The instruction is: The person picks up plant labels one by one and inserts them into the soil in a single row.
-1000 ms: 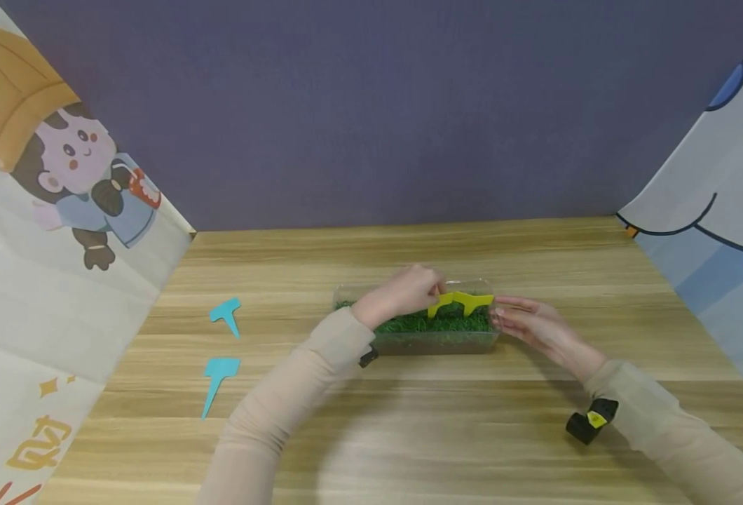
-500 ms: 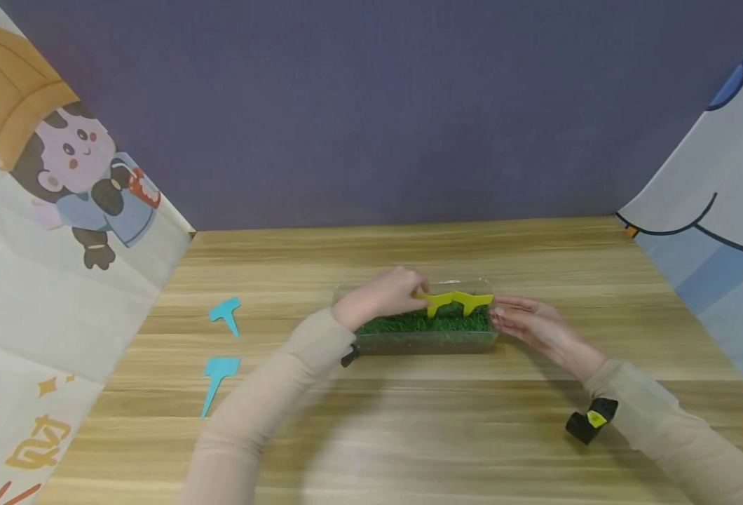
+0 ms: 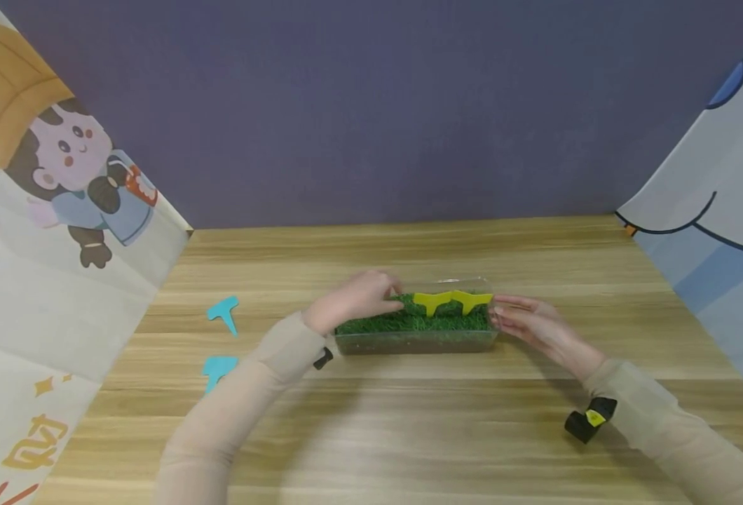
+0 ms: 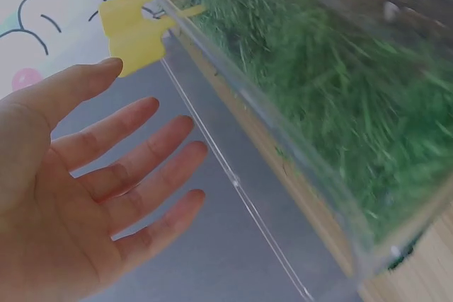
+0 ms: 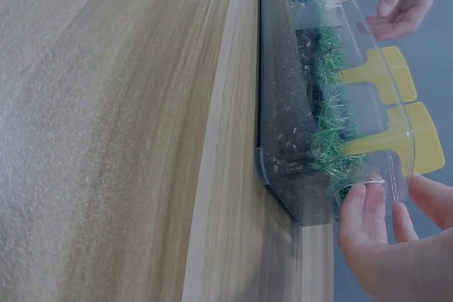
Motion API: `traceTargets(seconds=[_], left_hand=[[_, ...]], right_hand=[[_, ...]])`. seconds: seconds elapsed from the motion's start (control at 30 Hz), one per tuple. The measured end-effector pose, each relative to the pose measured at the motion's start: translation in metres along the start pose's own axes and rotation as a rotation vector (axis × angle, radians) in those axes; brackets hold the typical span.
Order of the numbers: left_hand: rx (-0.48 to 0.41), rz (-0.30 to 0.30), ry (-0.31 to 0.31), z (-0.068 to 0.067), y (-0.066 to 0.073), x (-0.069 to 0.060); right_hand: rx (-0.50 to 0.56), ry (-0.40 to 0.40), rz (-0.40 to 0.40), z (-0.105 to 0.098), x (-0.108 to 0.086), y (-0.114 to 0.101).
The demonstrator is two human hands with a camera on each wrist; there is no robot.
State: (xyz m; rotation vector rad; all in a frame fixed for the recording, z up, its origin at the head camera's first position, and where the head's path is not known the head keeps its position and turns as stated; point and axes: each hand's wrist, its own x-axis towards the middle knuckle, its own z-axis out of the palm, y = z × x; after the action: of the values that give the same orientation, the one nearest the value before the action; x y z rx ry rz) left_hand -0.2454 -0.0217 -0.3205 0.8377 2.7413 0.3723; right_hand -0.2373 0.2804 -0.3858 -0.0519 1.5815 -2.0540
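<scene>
In the head view, a clear planter box (image 3: 416, 344) with green grass (image 3: 428, 322) stands mid-table. Two yellow T-shaped plant labels (image 3: 432, 301) (image 3: 472, 301) stand side by side in its right half. My left hand (image 3: 354, 301) is over the box's left part, apart from the labels. The left wrist view shows that hand's fingers (image 4: 148, 175) spread and holding nothing. At the right end of the box my right hand (image 3: 538, 326) rests its fingertips against the clear wall. Its thumb lies near the rim in the right wrist view, close to a yellow label (image 5: 428, 143).
Two blue T-shaped plant labels (image 3: 224, 313) (image 3: 220, 370) lie on the wooden table (image 3: 371, 435) at the left; my left forearm partly covers the nearer one. A dark wall panel (image 3: 371, 112) stands behind, with cartoon-printed sheets at both sides.
My left hand has drawn back leftward from the yellow labels and its fingers have loosened, uncovering the left label. The right hand and the planter box have stayed in place.
</scene>
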Motion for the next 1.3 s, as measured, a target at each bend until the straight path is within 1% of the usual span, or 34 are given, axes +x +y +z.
traceTargets(seconds=[0.13,0.27,0.37,0.6,0.73,0.93,1.1,1.3], left_hand=[[0.025,-0.006,0.018,-0.001,-0.007,-0.009],[0.015,0.001,0.044,-0.002,-0.014,-0.02],[-0.01,0.0,0.063,-0.004,-0.018,-0.027],[-0.041,-0.044,0.091,-0.008,-0.031,-0.043],[-0.059,-0.054,0.126,-0.008,-0.041,-0.055],[-0.052,-0.094,0.167,-0.008,-0.057,-0.073],[-0.07,-0.135,0.17,-0.01,-0.067,-0.088],[-0.11,-0.206,0.172,-0.011,-0.077,-0.107]], right_hand=[[0.006,-0.002,0.002,0.0,0.0,0.0],[-0.002,0.001,0.002,0.001,0.0,0.0],[-0.009,0.001,-0.001,0.001,0.0,0.0],[-0.035,0.009,-0.004,0.0,0.0,0.001],[-0.052,0.014,0.003,0.001,0.001,0.001],[-0.042,0.028,0.015,0.002,0.0,0.001],[-0.035,0.024,0.009,0.002,0.0,0.0],[-0.059,0.027,0.017,0.002,0.001,0.0]])
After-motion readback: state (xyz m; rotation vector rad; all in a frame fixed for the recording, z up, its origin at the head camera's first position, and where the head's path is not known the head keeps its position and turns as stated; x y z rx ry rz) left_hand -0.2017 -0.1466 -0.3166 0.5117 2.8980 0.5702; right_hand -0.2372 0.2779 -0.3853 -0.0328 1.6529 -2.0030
